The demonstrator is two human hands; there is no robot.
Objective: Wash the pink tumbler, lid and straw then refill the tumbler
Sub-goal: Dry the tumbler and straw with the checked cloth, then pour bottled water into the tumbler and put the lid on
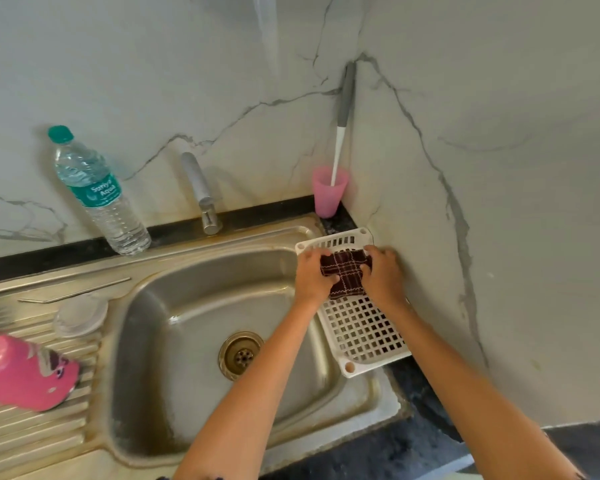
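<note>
The steel sink [174, 372] fills the middle. On its ribbed drainboard at the left the pink tumbler [28, 372] lies on its side, long axis running left to right along the ribs, one end towards the basin; blur hides which end is the mouth. A white rack [364, 327] sits on the sink's right edge. A bottle [101, 195] stands behind, its green label reading "Aqua" under a word too small to read. The clear lid [80, 315] lies flat behind the tumbler, the thin straw [73, 291] behind it, lengthwise left to right. The left hand [314, 275] and right hand [383, 275] both clutch a dark checked cloth [347, 271] on the rack.
</note>
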